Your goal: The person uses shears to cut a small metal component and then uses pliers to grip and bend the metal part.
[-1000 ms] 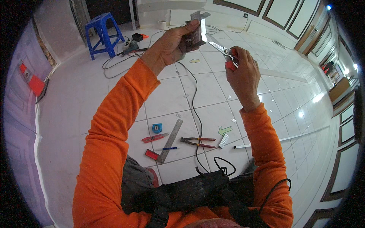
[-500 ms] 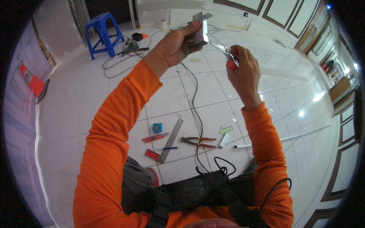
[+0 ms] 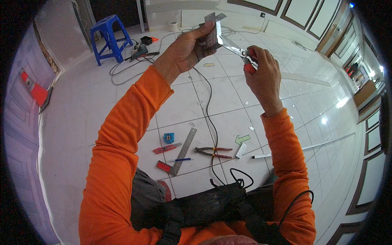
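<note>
In front of me, at arm's length, my left hand [image 3: 185,51] grips a small folded piece of thin sheet metal [image 3: 218,33], thumb on its near face. My right hand [image 3: 264,79] is closed round the red handles of a pair of metal snips [image 3: 236,49]. The blades point up and left, their tips at the lower right edge of the metal piece. Whether the blades have cut into it I cannot tell. On the tiles below lie red-handled pincers [image 3: 213,152], a try square [image 3: 186,147], a red utility knife [image 3: 167,148], a blue pen [image 3: 182,159] and a blue tape measure [image 3: 169,137].
A black cable [image 3: 210,96] runs across the floor. A blue stool [image 3: 109,38] and a corded power tool [image 3: 141,50] stand at the far left. A long metal strip [image 3: 304,147] lies at right, near a green paper arrow [image 3: 242,139] and small scraps.
My right hand and the snips have shifted very slightly to the right. My left hand holds the metal piece in almost the same place.
</note>
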Tool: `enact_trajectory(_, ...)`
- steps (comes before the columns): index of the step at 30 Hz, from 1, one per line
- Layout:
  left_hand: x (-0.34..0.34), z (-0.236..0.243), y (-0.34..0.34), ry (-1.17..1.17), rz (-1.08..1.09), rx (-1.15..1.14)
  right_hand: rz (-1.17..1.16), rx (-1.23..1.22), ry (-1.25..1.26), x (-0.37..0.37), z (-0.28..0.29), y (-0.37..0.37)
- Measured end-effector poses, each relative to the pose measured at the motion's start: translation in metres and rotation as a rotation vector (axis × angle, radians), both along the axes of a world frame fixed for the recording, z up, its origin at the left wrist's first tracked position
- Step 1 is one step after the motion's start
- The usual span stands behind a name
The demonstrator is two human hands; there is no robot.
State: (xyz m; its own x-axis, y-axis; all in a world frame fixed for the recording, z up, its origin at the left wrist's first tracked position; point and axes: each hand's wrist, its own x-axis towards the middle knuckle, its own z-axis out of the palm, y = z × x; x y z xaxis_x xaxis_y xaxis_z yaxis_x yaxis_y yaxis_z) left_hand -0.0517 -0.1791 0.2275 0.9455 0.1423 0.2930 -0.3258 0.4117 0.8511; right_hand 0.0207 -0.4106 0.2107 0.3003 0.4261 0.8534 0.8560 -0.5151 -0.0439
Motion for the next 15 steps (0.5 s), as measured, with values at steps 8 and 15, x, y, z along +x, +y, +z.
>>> enact_trajectory(8, 0.0062, -0.0029, -0.0024, 0.049, -0.025, -0.106, 0.02, 0.015, 0.122, -0.0031, -0.004, 0.0022)
enact_trajectory(15, 0.0013, -0.0012, -0.0041, 0.013, -0.005, -0.105, 0.06, -0.014, 0.161, -0.0031, -0.0063, 0.0001)
